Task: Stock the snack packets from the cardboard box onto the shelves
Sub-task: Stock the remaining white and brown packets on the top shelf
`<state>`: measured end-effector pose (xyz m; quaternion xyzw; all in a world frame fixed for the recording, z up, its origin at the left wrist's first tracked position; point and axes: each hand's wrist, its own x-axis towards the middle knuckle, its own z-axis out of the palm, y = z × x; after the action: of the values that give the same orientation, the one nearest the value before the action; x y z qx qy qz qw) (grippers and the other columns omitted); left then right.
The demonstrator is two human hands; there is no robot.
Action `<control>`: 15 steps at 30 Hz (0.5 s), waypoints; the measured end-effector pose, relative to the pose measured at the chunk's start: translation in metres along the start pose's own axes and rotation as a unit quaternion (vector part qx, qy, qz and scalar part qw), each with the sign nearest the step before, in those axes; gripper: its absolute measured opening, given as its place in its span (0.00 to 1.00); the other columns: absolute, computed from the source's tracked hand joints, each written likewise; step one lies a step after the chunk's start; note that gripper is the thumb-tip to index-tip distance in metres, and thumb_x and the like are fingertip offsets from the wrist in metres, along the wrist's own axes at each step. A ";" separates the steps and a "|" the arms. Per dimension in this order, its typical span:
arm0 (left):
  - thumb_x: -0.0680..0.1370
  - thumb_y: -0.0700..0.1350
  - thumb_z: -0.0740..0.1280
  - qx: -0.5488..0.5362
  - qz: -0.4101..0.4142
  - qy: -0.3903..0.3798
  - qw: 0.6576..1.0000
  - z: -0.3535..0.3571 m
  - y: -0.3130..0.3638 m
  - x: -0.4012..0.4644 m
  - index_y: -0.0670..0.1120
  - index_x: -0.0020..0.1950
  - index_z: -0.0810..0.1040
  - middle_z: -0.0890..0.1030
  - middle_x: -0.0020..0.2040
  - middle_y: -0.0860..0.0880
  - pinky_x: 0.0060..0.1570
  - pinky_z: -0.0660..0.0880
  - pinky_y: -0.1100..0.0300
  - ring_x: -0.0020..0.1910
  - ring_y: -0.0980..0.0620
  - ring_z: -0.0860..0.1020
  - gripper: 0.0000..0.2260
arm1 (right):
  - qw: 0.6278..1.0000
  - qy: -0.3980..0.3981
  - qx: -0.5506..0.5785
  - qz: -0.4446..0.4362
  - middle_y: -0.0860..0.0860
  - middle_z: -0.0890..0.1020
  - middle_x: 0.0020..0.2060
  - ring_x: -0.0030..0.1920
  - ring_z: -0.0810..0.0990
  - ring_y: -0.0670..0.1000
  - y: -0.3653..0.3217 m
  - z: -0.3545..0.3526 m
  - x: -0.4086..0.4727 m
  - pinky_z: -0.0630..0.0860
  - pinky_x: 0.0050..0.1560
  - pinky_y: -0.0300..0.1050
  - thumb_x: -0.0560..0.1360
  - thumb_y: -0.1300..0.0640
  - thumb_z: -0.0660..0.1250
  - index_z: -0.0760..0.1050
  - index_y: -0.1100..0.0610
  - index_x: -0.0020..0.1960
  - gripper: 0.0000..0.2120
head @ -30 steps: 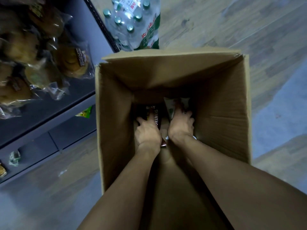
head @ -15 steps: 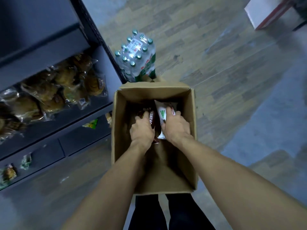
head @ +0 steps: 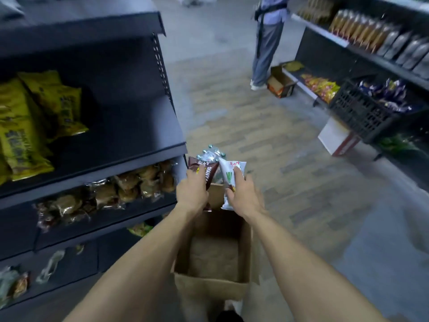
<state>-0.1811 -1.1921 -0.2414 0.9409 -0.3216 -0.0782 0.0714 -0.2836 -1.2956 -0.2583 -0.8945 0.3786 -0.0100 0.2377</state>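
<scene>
My left hand point(head: 191, 192) grips a dark brown snack packet point(head: 205, 170) and my right hand point(head: 243, 194) grips a white snack packet point(head: 229, 174). Both packets are held upright, side by side, above the far end of the open cardboard box point(head: 209, 287) on the floor. What I can see of the box's inside looks bare. To my left stand the dark shelves point(head: 120, 156): yellow packets point(head: 30, 122) on the upper level, clear-wrapped brown pastries point(head: 120, 187) on the level below.
A pack of water bottles point(head: 211, 154) stands on the floor just beyond my hands. Across the aisle are more stocked shelves point(head: 371, 49), a black crate point(head: 362, 110), a white box point(head: 334, 138) and an open carton point(head: 279, 83). A person point(head: 267, 38) stands there.
Both hands have come up out of the box, each with a packet. My view has risen from looking down into the box to looking along the aisle and shelves.
</scene>
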 end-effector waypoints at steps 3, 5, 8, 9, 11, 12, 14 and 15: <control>0.74 0.44 0.68 0.012 0.010 0.067 0.998 -0.051 -0.016 -0.026 0.49 0.69 0.63 0.74 0.59 0.42 0.46 0.76 0.50 0.51 0.38 0.79 0.25 | 0.998 0.050 0.011 -0.025 0.58 0.71 0.58 0.55 0.76 0.64 -0.038 -0.034 -0.019 0.74 0.50 0.54 0.77 0.48 0.64 0.57 0.49 0.74 0.29; 0.75 0.45 0.68 0.011 0.003 0.103 0.995 -0.085 -0.029 -0.044 0.50 0.70 0.62 0.73 0.59 0.42 0.45 0.75 0.50 0.51 0.38 0.79 0.26 | 0.994 0.090 0.013 -0.053 0.58 0.72 0.57 0.54 0.77 0.65 -0.068 -0.054 -0.032 0.74 0.50 0.55 0.77 0.48 0.64 0.58 0.50 0.73 0.28; 0.76 0.47 0.69 0.006 -0.006 0.159 0.987 -0.136 -0.050 -0.073 0.50 0.72 0.61 0.73 0.58 0.42 0.44 0.74 0.50 0.50 0.38 0.79 0.27 | 0.985 0.143 0.012 -0.098 0.58 0.72 0.56 0.52 0.77 0.65 -0.114 -0.079 -0.055 0.75 0.49 0.56 0.77 0.49 0.64 0.59 0.50 0.71 0.26; 0.76 0.48 0.69 0.007 -0.008 0.177 0.984 -0.152 -0.057 -0.083 0.49 0.72 0.61 0.73 0.58 0.42 0.44 0.74 0.51 0.49 0.38 0.80 0.27 | 0.981 0.155 0.014 -0.113 0.59 0.73 0.55 0.51 0.77 0.64 -0.129 -0.086 -0.063 0.75 0.48 0.56 0.77 0.50 0.64 0.59 0.51 0.71 0.26; 0.77 0.48 0.68 0.009 -0.014 0.210 0.977 -0.180 -0.070 -0.100 0.49 0.72 0.61 0.73 0.58 0.42 0.44 0.73 0.51 0.49 0.38 0.80 0.26 | 0.974 0.180 0.011 -0.138 0.58 0.73 0.53 0.50 0.78 0.64 -0.157 -0.101 -0.079 0.76 0.47 0.57 0.77 0.50 0.64 0.60 0.51 0.70 0.24; 0.77 0.48 0.68 0.010 -0.017 0.223 0.975 -0.194 -0.077 -0.108 0.49 0.72 0.61 0.73 0.59 0.42 0.45 0.74 0.51 0.49 0.38 0.80 0.27 | 0.970 0.192 0.009 -0.150 0.58 0.73 0.53 0.49 0.78 0.64 -0.169 -0.108 -0.087 0.77 0.47 0.57 0.77 0.49 0.64 0.60 0.51 0.69 0.24; 0.77 0.49 0.68 0.017 -0.027 0.242 0.970 -0.218 -0.089 -0.119 0.49 0.73 0.59 0.72 0.60 0.42 0.45 0.75 0.51 0.50 0.38 0.80 0.28 | 0.962 0.212 0.007 -0.172 0.58 0.74 0.51 0.48 0.78 0.64 -0.192 -0.120 -0.099 0.76 0.45 0.56 0.77 0.50 0.65 0.60 0.51 0.69 0.23; 0.77 0.49 0.68 0.023 -0.035 0.251 0.967 -0.229 -0.096 -0.125 0.49 0.74 0.58 0.72 0.61 0.42 0.44 0.75 0.52 0.49 0.39 0.80 0.29 | 0.958 0.219 0.006 -0.185 0.58 0.74 0.51 0.48 0.78 0.63 -0.203 -0.126 -0.104 0.76 0.45 0.55 0.77 0.50 0.65 0.60 0.51 0.69 0.24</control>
<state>-0.1777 -1.0210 -0.0226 0.9425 -0.2624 0.1653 0.1248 -0.2466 -1.1552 -0.0422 -0.9231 0.2493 -0.2523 0.1485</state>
